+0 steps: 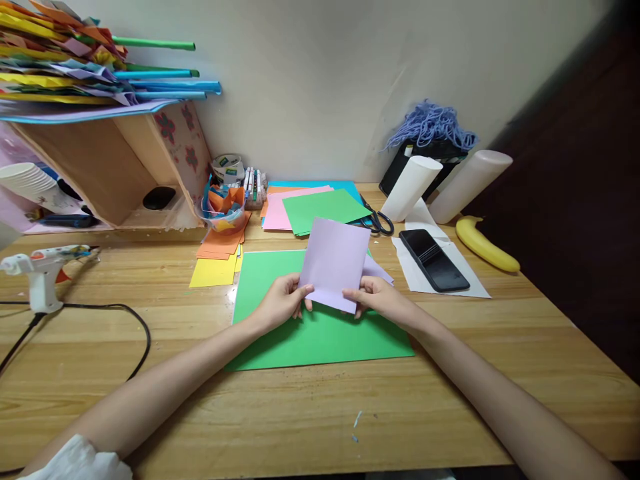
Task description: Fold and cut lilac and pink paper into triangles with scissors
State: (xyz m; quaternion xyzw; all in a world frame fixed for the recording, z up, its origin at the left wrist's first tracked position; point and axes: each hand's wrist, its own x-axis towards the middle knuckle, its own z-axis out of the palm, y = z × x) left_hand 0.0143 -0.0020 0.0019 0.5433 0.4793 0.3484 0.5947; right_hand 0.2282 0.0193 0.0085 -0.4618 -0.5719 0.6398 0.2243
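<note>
A sheet of light purple paper (336, 260) is held up between my two hands, above a large green sheet (320, 343) that lies flat on the wooden table. My left hand (285, 298) pinches its lower left corner, thumb on top. At the lower right edge, my right hand (373, 295) grips it the same way. Behind my right hand, another purple paper piece (377, 270) shows, partly hidden by the held sheet. Fingers under the paper are partly covered.
Behind lie stacked coloured sheets (325, 208) and black-handled scissors (383, 223). To the right are a phone (434, 260), a banana (485, 245) and a white paper roll (413, 188). Leftward sit orange and yellow papers (214, 272), a scrap cup (224, 212) and a corded glue gun (45, 280).
</note>
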